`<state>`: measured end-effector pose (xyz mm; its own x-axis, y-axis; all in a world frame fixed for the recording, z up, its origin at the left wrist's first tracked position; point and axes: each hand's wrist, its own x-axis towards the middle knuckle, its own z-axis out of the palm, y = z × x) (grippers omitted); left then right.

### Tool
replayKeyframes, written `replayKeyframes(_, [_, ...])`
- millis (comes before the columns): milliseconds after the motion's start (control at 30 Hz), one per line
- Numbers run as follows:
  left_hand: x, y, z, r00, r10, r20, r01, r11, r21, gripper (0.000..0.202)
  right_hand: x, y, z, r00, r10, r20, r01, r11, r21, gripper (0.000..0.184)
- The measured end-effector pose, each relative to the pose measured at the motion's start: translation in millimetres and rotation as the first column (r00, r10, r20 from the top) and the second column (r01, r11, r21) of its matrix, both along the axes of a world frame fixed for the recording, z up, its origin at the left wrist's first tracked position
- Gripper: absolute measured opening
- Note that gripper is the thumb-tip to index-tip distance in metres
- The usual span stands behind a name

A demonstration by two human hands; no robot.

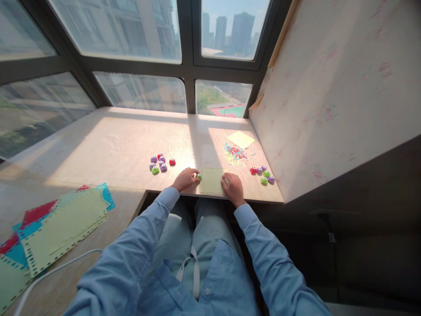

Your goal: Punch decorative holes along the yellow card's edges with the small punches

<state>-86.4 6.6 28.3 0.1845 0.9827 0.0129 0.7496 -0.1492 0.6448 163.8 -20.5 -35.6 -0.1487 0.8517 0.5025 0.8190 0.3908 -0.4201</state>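
Note:
A pale yellow-green sheet of paper lies near the front edge of the wooden sill, with small holes along its edges. At its left edge my left hand is closed on a small green craft punch, partly hidden by the fingers. My right hand grips the sheet's right edge, its fingers bent over the paper. Several red, purple and green craft punches stand in a group to the left of my left hand.
More craft punches sit to the right. Colourful paper confetti lies scattered beyond the sheet, beside a yellow paper. Hole-edged sheets overlap at the left, near a white cable. A papered wall bounds the right side.

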Motion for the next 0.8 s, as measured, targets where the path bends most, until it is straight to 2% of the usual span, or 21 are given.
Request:
replayKeyframes(133, [-9,1,-1.1,0.998,0.066,0.004,-0.066,0.995,0.072,0.019,-1,-1,0.6,1.000,-0.001,0.000,0.001,1.000,-0.002,0.016])
replayKeyframes(267, [-14,0,-3.5,0.995,0.093,0.033,-0.095,0.992,0.083,0.018,-1,-2,-0.2,0.999,0.007,-0.050,-0.007,1.000,0.007,0.017])
replayKeyframes(400, [-7,-7,-6.6,0.973,0.115,0.198,-0.120,0.993,0.011,0.020,2,-7,0.8,0.966,0.025,-0.257,0.002,0.994,0.105,0.024])
replayKeyframes(533, [5,-14,-8.3,0.901,0.247,0.356,-0.251,0.967,-0.035,0.019,7,-17,4.9,0.904,0.083,-0.418,-0.025,0.989,0.142,0.021])
replayKeyframes(667, [20,-22,-9.1,0.842,0.290,0.455,-0.280,0.956,-0.092,0.025,6,-23,8.7,0.830,0.072,-0.554,-0.040,0.997,0.070,0.021])
replayKeyframes(800, [44,-36,-6.1,0.844,0.257,0.470,-0.270,0.962,-0.041,0.028,-4,-32,14.1,0.687,-0.045,-0.726,-0.052,0.992,-0.111,0.027])
